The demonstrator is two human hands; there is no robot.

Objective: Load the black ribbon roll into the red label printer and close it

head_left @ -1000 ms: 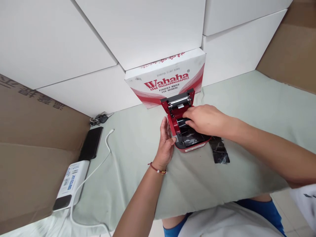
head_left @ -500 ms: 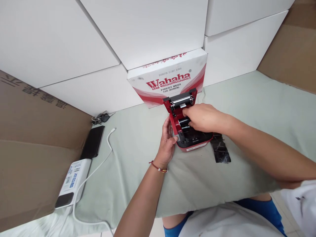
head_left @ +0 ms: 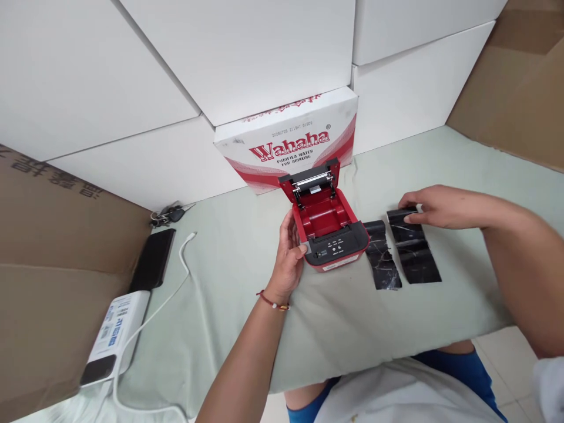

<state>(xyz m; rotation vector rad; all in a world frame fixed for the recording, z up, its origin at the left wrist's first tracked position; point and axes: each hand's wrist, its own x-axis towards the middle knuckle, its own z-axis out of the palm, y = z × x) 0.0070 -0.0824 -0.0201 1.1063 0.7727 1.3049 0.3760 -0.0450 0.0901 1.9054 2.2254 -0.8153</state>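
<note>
A small red and black label printer (head_left: 337,244) stands on the cloth with its lid (head_left: 314,182) raised and its red paper bay bare. My left hand (head_left: 288,261) grips the printer's left side, thumb at the front corner and fingers along the wall. To the right, my right hand (head_left: 449,207) pinches the top end of a glossy black paper roll (head_left: 420,258) with pale crack-like lines, its tail lying toward me. Between that roll and the printer lies a torn black strip (head_left: 383,261) with similar lines.
Behind the printer a Wahaha water carton (head_left: 291,138) leans against white boxes (head_left: 247,53). On the left are keys (head_left: 170,214), a black phone-like slab (head_left: 153,258), a white power bank-like box (head_left: 117,329) and a white cable (head_left: 187,264). Cardboard (head_left: 57,282) bounds the left.
My right hand has lifted the black roll out of the printer and moved it right, beside the torn strip. My left hand stays on the printer. The view has shifted slightly.
</note>
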